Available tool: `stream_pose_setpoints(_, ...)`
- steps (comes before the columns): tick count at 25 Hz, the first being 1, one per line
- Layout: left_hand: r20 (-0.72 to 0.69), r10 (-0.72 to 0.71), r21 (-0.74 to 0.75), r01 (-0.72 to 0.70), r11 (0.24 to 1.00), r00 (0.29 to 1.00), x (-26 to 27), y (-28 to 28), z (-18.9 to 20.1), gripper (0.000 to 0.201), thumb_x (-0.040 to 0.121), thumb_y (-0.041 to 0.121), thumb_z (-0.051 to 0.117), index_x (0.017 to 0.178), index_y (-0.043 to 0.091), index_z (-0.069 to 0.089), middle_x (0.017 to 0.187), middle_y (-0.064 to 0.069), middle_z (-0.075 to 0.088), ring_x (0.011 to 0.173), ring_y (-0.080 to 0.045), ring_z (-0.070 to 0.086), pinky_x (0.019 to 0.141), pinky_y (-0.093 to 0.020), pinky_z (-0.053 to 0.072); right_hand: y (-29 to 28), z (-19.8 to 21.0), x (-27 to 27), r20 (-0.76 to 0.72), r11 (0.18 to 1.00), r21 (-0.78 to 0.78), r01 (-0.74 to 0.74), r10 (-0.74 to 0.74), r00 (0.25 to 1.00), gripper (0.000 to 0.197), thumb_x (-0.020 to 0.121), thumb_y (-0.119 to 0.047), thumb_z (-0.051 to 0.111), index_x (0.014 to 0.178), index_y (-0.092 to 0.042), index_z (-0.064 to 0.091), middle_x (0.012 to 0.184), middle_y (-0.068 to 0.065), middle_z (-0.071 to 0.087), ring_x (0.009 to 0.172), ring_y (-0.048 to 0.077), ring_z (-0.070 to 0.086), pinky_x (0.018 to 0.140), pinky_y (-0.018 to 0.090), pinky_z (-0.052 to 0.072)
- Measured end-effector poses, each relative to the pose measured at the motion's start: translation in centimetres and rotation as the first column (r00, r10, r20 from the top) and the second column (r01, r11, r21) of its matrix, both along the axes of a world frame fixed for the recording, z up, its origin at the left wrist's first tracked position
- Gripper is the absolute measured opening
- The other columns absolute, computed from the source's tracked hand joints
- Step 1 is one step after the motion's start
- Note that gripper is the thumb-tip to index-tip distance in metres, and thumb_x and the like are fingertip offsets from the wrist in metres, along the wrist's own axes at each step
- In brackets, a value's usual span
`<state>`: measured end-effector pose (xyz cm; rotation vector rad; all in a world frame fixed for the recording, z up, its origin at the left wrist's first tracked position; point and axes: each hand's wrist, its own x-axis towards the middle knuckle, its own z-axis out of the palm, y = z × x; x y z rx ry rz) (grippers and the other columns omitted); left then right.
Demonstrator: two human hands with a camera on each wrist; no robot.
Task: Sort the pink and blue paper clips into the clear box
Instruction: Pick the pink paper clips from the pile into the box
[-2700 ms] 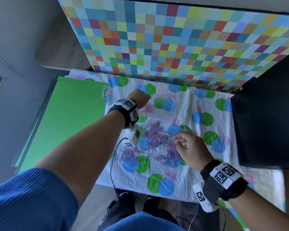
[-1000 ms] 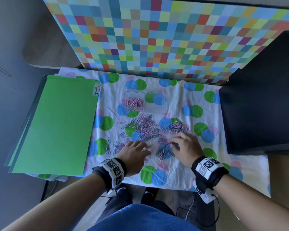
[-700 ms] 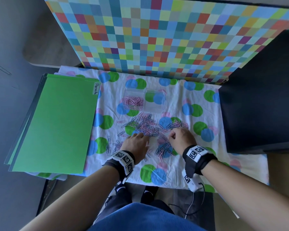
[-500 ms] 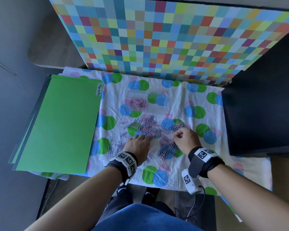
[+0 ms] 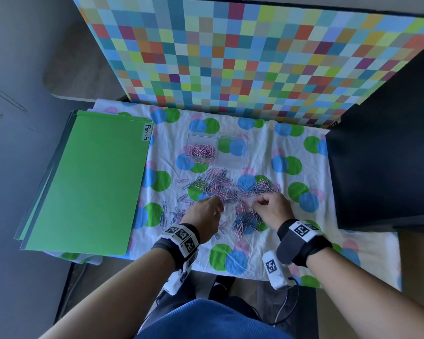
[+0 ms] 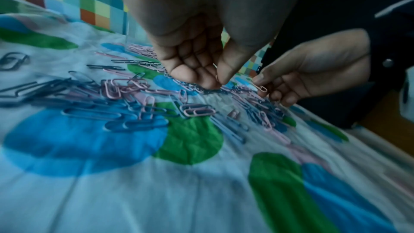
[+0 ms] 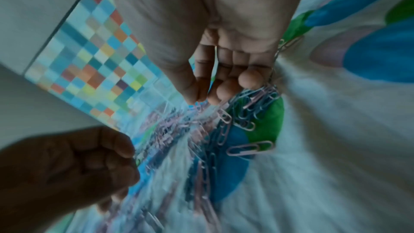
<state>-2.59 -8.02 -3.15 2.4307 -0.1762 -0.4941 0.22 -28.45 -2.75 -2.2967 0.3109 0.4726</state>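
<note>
The clear box [image 5: 240, 160] stands on the cloth behind the pile. Its left compartment holds pink paper clips [image 5: 201, 150]; its right one looks empty. A mixed pile of pink and blue paper clips [image 5: 220, 185] lies in front of it. My left hand [image 5: 217, 204] sits at the pile's near left edge, and the left wrist view shows its thumb and fingers [image 6: 220, 79] pinching a thin pink clip [image 6: 215, 74]. My right hand [image 5: 259, 203] hovers at the pile's near right, pinching another pink clip [image 6: 261, 87] between thumb and index finger.
A green folder [image 5: 88, 182] labelled "Permits" lies left of the dotted cloth [image 5: 267, 245]. A black box [image 5: 387, 152] stands on the right, and a checkered board [image 5: 242, 57] rises behind. More clips are scattered at the front left [image 5: 171, 214] and front middle [image 5: 245, 222].
The left hand came back from the box to the pile. Both hands moved forward from the near clips to the pile's front edge and closed their fingertips on clips.
</note>
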Motion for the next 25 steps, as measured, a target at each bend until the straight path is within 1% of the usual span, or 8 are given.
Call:
stream_pose_setpoints(3,-0.024,0.11,-0.071,-0.111,0.991,0.994,0.3,-0.1,0.1,0.037,0.084,0.005,0.048,0.114,0.023,0.061,0.089,0.0,0.065,0.075,-0.016,0.059,0.073,-0.024,0.047,-0.5,0.8,0.0,-0.07,0.947,0.265,0.183,-0.17,0.983,0.011,0.08,-0.003,0.068,0.071,-0.008,0.065,0.062,0.005,0.063,0.056,0.016,0.055,0.053,0.026,0.047)
stream_pose_setpoints(8,-0.167,0.27,-0.111,-0.29,0.951,0.948,0.6,-0.6,0.8,0.017,0.082,0.013,0.051,0.08,0.014,0.069,0.077,-0.003,0.066,0.072,-0.022,0.06,0.062,-0.023,0.04,-0.7,1.6,-0.4,-0.223,0.8,0.52,0.3,-0.212,0.951,0.013,0.088,0.009,0.052,0.095,0.001,0.059,0.073,0.013,0.061,0.059,0.022,0.059,0.051,0.028,0.055)
stream_pose_setpoints(12,-0.289,0.259,-0.202,-0.323,0.925,0.922,0.5,-1.1,1.0,0.021,0.069,0.029,0.037,0.065,0.014,0.051,0.067,-0.006,0.056,0.066,-0.025,0.049,0.059,-0.031,0.035,-0.7,1.0,-1.4,-0.293,0.797,0.545,0.262,-0.112,0.95,0.025,0.087,0.006,0.036,0.086,0.003,0.061,0.06,0.006,0.049,0.05,0.019,0.044,0.045,0.027,0.032)
stream_pose_setpoints(14,-0.32,0.23,-0.18,-0.297,0.938,0.919,0.3,-1.5,1.0,0.02,0.066,0.032,0.035,0.066,0.016,0.047,0.066,-0.004,0.054,0.066,-0.023,0.048,0.058,-0.03,0.034,-0.5,1.0,-1.9,-0.2,0.895,0.437,0.091,-0.001,0.98,0.022,0.087,-0.001,0.043,0.08,-0.003,0.064,0.056,0.001,0.049,0.051,0.018,0.04,0.048,0.027,0.029)
stream_pose_setpoints(16,-0.272,0.183,-0.077,-0.211,0.974,0.945,-0.2,-1.7,0.6,0.021,0.072,0.037,0.042,0.073,0.019,0.052,0.068,0.0,0.059,0.068,-0.024,0.056,0.059,-0.029,0.041,-0.1,1.1,-2.8,-0.037,0.959,0.202,-0.201,0.212,0.977,0.014,0.084,-0.006,0.056,0.078,-0.014,0.067,0.062,-0.008,0.056,0.057,0.01,0.05,0.055,0.023,0.039)
stream_pose_setpoints(20,-0.096,-0.078,0.219,0.097,0.971,0.992,-1.1,-1.7,-0.3,0.016,0.088,0.034,0.052,0.1,0.024,0.056,0.101,-0.001,0.065,0.089,-0.026,0.063,0.073,-0.034,0.049,0.4,0.7,-4.6,0.034,0.836,-0.122,-0.535,0.542,0.84,0.011,0.082,-0.02,0.062,0.091,-0.023,0.065,0.079,-0.012,0.053,0.068,0.006,0.052,0.061,0.023,0.042)
stream_pose_setpoints(22,-0.075,-0.118,0.261,0.134,0.956,0.99,-1.1,-1.6,-0.3,0.016,0.092,0.032,0.05,0.103,0.022,0.056,0.104,-0.001,0.062,0.092,-0.027,0.063,0.075,-0.035,0.049,0.5,0.0,-4.5,0.028,0.793,-0.204,-0.574,0.591,0.806,0.013,0.084,-0.028,0.06,0.096,-0.027,0.064,0.091,-0.01,0.056,0.074,0.012,0.059,0.063,0.028,0.049)
stream_pose_setpoints(25,-0.057,-0.149,0.315,0.159,0.935,0.987,-1.1,-2.0,-0.3,0.014,0.091,0.023,0.047,0.1,0.017,0.056,0.1,-0.004,0.062,0.091,-0.03,0.063,0.073,-0.039,0.05,0.8,-0.4,-3.9,0.035,0.76,-0.253,-0.599,0.626,0.779,0.011,0.086,-0.029,0.056,0.09,-0.022,0.063,0.089,-0.005,0.055,0.074,0.019,0.062,0.063,0.033,0.052)
